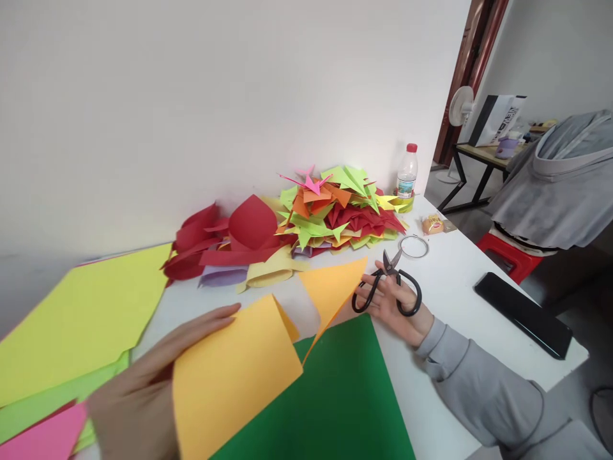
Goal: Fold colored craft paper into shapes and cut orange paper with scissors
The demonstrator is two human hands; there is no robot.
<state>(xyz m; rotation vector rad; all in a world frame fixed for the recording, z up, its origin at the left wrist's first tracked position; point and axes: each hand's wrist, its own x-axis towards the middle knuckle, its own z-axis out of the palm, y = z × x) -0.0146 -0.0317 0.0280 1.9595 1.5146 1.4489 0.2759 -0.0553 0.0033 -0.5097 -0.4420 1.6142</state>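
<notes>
- My left hand (pixel 158 377) grips the orange sheet (pixel 234 383) at its 9 o'clock edge. The sheet curls up over the green sheet (pixel 349 396).
- My right hand (pixel 397 310), at 2 o'clock from the orange sheet, is closed through the loops of the scissors (pixel 387 287), blades pointing to 12.
- The folded paper pile (pixel 335 211) lies at 12 o'clock.

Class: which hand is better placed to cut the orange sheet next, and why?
Likely right: the right hand has its fingers through the scissors beside the orange sheet; the left hand holds it.
</notes>
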